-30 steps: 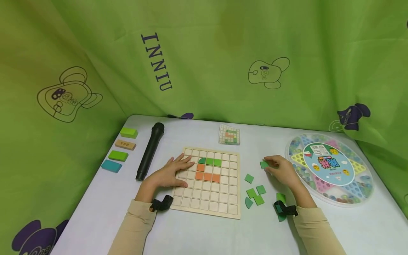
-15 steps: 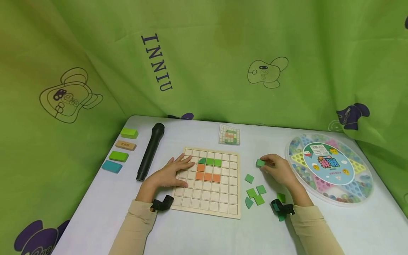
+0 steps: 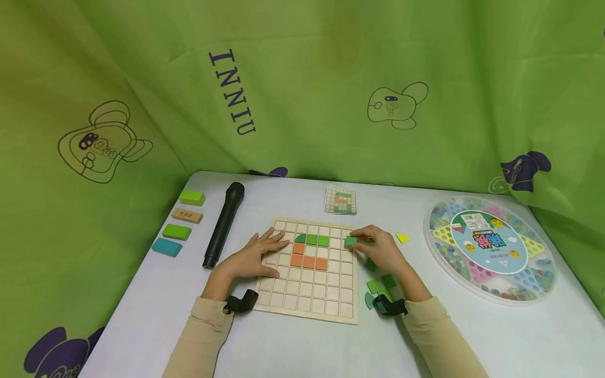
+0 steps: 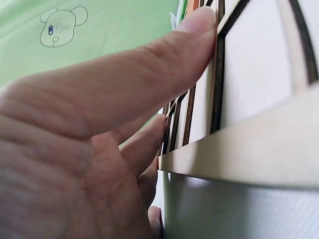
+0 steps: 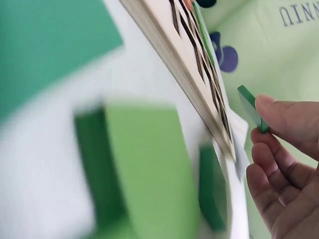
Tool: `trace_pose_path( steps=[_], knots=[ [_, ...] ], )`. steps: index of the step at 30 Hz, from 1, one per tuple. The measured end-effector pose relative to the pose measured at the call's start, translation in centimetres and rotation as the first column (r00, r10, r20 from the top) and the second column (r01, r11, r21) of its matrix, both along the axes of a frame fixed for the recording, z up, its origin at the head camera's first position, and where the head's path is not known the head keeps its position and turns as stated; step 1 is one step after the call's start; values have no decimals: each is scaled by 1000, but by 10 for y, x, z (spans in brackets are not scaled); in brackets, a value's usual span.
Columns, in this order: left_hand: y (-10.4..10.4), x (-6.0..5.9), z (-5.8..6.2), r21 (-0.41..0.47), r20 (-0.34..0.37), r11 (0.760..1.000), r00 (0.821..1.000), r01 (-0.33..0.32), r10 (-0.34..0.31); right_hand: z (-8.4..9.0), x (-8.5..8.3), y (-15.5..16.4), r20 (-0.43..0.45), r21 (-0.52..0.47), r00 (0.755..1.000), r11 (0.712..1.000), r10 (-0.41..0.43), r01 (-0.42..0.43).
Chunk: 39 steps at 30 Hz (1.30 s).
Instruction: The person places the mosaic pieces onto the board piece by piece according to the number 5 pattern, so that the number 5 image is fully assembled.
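Desk [image 3: 293, 350], white, fills the lower head view, a printed green curtain [image 3: 302, 79] around it. It carries four blocks [image 3: 176, 232], one microphone [image 3: 222, 226], one card [image 3: 340, 199], one marble game [image 3: 489, 252], one yellow piece [image 3: 402, 238] and one board [image 3: 326, 304] bearing four orange tiles [image 3: 309, 262] and three green pieces [image 3: 312, 239]. The left hand [image 3: 255, 257] lies spread over the board's left side; the right hand [image 3: 380, 248] pinches a green tile [image 3: 350, 241] at its right edge. Loose pieces [image 3: 374, 286] are partly hidden by the right forearm [image 3: 411, 278].

Left wrist view: the palm [image 4: 107, 199], unseen from above, and the thumb [image 4: 164, 64] on the board.

Right wrist view: the tile's thin edge, between thumb and finger.
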<state>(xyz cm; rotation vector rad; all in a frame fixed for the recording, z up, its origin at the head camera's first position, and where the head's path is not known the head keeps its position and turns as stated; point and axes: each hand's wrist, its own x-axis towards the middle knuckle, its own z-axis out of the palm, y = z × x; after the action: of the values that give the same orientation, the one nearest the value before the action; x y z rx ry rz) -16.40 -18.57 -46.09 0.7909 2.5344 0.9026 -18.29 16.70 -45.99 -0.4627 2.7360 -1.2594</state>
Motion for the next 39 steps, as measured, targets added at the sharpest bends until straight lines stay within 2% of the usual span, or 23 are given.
trace_pose_path(
  steps=[9,17,23,27,32,39],
  knots=[
    [0,0,0,-7,-2,1000,1000,-2,2,-3,-8,-27,14,56,997,995,81,-82],
    [0,-1,2,-8,0,1000,1000,-4,4,-6,-13,-35,-14,88,996,992,88,-87],
    [1,-1,0,1,10,1000,1000,-4,4,-2,-11,-33,30,80,995,992,92,-95],
    [1,-1,-2,-8,9,1000,1000,-4,4,4,-11,-21,49,46,997,997,67,-69],
    [1,0,-3,-3,10,1000,1000,-6,6,9,-14,11,25,49,1000,999,-13,12],
    [-1,-1,-1,-8,-3,1000,1000,-3,2,10,-17,64,0,124,994,986,-113,112]
  ],
)
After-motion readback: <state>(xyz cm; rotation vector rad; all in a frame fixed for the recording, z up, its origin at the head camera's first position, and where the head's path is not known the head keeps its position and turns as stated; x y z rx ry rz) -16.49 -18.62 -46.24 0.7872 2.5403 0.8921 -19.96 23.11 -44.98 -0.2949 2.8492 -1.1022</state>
